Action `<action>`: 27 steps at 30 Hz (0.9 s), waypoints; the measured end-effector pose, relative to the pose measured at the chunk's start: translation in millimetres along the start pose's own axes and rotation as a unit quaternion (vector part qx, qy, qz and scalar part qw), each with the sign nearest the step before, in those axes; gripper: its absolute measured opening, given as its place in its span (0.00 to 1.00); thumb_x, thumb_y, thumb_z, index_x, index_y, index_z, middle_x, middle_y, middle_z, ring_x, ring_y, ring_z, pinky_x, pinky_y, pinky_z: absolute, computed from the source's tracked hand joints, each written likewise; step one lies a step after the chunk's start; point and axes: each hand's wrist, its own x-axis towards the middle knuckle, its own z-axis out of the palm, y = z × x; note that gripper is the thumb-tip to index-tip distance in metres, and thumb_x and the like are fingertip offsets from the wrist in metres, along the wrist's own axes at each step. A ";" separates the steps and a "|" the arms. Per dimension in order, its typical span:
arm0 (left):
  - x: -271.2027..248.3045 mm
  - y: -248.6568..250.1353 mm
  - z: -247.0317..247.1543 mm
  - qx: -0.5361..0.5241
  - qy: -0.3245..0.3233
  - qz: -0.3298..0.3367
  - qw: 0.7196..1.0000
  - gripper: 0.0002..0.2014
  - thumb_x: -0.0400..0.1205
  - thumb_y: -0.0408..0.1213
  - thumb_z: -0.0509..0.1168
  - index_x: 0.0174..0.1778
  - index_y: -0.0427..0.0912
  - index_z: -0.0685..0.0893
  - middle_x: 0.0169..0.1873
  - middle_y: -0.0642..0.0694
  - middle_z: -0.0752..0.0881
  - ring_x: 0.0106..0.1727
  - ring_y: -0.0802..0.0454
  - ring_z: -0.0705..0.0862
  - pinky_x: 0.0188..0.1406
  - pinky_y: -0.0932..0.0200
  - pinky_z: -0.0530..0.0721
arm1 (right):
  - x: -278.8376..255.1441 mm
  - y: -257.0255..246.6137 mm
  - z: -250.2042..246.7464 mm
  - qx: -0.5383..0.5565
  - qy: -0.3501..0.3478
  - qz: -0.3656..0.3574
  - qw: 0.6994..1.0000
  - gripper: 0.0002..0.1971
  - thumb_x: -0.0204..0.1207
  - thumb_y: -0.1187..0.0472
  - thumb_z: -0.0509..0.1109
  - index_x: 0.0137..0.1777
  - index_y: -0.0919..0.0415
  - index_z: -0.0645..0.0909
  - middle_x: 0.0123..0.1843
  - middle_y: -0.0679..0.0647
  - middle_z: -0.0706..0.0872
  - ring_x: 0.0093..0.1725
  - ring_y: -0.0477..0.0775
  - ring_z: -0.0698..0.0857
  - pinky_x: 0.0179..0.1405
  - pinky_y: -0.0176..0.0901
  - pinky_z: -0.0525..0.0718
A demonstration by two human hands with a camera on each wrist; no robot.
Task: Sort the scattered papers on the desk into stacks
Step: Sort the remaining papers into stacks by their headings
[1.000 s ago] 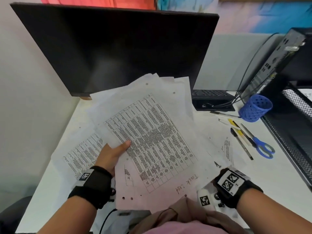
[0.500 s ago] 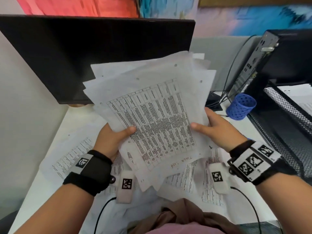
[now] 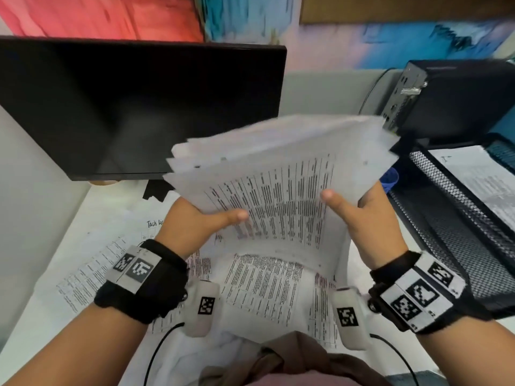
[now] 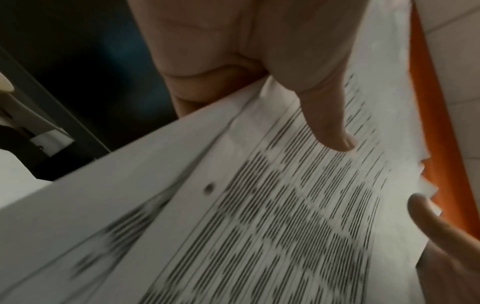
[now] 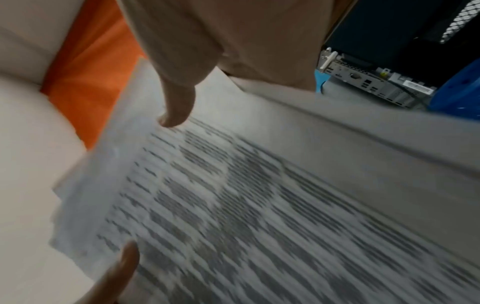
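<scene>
A bundle of printed sheets [image 3: 281, 190] with tables of text is held up above the desk, its edges fanned and blurred. My left hand [image 3: 203, 218] grips its left side, thumb on the top page; the left wrist view shows that thumb on the bundle of sheets [image 4: 259, 216]. At the bundle's right side my right hand [image 3: 359, 213] grips it with the thumb on top, as the right wrist view also shows on the bundle [image 5: 246, 195]. More printed papers [image 3: 262, 288] lie scattered on the white desk [image 3: 25, 324] beneath.
A black monitor [image 3: 133, 107] stands at the back left. To the right sit a black computer case [image 3: 457, 98] and a black mesh tray [image 3: 457, 218] holding a sheet. A blue pen cup [image 3: 390, 181] peeks out behind the bundle.
The right hand came up from the desk and took hold of the bundle's right side. Both hands have lifted the bundle higher and turned it more square to me.
</scene>
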 end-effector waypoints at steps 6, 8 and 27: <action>8.2 3.6 4.8 -0.009 -0.041 -0.004 0.999 0.17 0.64 0.41 0.78 0.48 0.62 0.89 0.45 0.60 0.91 0.50 0.62 0.89 0.48 0.66 0.86 | 9.3 -16.7 -3.9 0.086 0.064 0.003 0.994 0.16 0.72 0.45 0.69 0.56 0.53 0.80 0.54 0.52 0.85 0.54 0.52 0.84 0.57 0.52 0.81; 12.6 3.6 7.0 -0.002 -0.046 -0.013 0.999 0.20 0.65 0.43 0.79 0.52 0.62 0.87 0.49 0.59 0.91 0.53 0.61 0.88 0.54 0.58 0.85 | 14.1 -22.1 -1.7 0.089 0.075 -0.013 0.993 0.11 0.75 0.50 0.70 0.55 0.51 0.80 0.56 0.52 0.86 0.58 0.57 0.84 0.65 0.59 0.80; 7.7 -26.3 19.8 -0.094 0.071 -0.066 0.991 0.11 0.76 0.38 0.72 0.52 0.56 0.85 0.43 0.64 0.90 0.47 0.71 0.87 0.37 0.78 0.80 | 23.8 -34.8 7.6 -0.067 0.135 -0.087 0.985 0.16 0.78 0.63 0.68 0.61 0.45 0.73 0.50 0.40 0.76 0.53 0.40 0.77 0.63 0.43 0.79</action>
